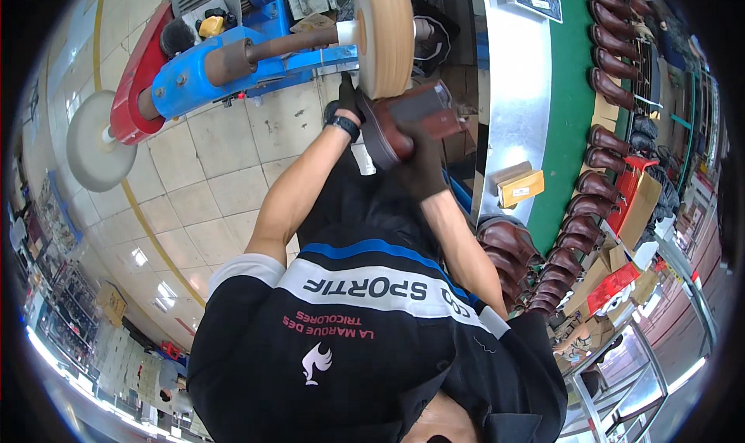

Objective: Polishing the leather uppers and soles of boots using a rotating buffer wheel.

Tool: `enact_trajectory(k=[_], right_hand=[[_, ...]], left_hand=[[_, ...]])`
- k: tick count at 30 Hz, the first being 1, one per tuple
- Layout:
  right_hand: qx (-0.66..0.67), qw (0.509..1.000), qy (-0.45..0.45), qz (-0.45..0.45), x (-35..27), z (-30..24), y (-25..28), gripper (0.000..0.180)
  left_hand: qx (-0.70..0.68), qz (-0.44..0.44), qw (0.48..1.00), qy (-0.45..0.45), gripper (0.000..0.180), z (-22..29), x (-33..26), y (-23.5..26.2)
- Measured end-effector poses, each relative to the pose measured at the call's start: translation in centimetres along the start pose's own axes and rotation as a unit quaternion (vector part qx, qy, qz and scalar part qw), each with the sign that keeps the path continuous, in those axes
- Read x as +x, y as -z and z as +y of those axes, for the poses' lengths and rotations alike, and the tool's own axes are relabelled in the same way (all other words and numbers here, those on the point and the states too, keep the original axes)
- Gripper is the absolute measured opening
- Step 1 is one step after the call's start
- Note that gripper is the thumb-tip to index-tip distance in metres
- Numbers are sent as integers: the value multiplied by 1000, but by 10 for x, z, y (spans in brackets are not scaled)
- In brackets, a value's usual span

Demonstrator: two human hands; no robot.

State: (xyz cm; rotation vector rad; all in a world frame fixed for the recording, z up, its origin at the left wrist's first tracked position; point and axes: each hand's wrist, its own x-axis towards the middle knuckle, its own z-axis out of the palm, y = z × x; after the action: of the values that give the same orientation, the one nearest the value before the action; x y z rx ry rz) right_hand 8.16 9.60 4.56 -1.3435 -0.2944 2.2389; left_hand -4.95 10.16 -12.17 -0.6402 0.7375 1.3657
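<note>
Both my hands wear black gloves and hold a dark brown boot [415, 111] up against a tan cloth buffing wheel [383, 31]. My left hand [348, 101] grips the boot's near end by the sole, right under the wheel. My right hand [424, 166] clasps the boot from below at its other end. The wheel sits on a shaft of a blue and red polishing machine [208, 69]. A white wheel [96, 142] is on the machine's far left end.
A metal bench edge [516, 93] runs along my right, with a yellow box [521, 187] on it. Beyond it, a green belt [570, 93] carries a row of brown boots [610, 64]. More boots [506, 241] and cardboard boxes [632, 204] lie lower right. Tiled floor [209, 180] lies below.
</note>
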Motion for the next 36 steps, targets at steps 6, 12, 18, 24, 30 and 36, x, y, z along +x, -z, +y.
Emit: enact_trajectory(k=[6, 12, 18, 24, 30, 36], right_hand=[[16, 999, 22, -17, 3, 21, 20, 30], [-308, 938, 160, -5, -71, 22, 55, 27], [-399, 916, 23, 24, -121, 13, 62, 33], [-289, 957, 31, 5, -22, -1, 39, 28], [-4, 998, -55, -4, -9, -9, 20, 23], [-355, 921, 158, -15, -82, 8, 74, 40]], left_hand=[[186, 16, 974, -125, 85, 0, -17, -27], [50, -138, 987, 61, 88, 3, -68, -23], [44, -187, 979, 66, 91, -8, -120, -32], [58, -27, 995, 82, 89, -10, -39, 8], [77, -38, 993, 84, 91, 18, -44, -45], [-22, -78, 994, 72, 94, -13, -101, -45]])
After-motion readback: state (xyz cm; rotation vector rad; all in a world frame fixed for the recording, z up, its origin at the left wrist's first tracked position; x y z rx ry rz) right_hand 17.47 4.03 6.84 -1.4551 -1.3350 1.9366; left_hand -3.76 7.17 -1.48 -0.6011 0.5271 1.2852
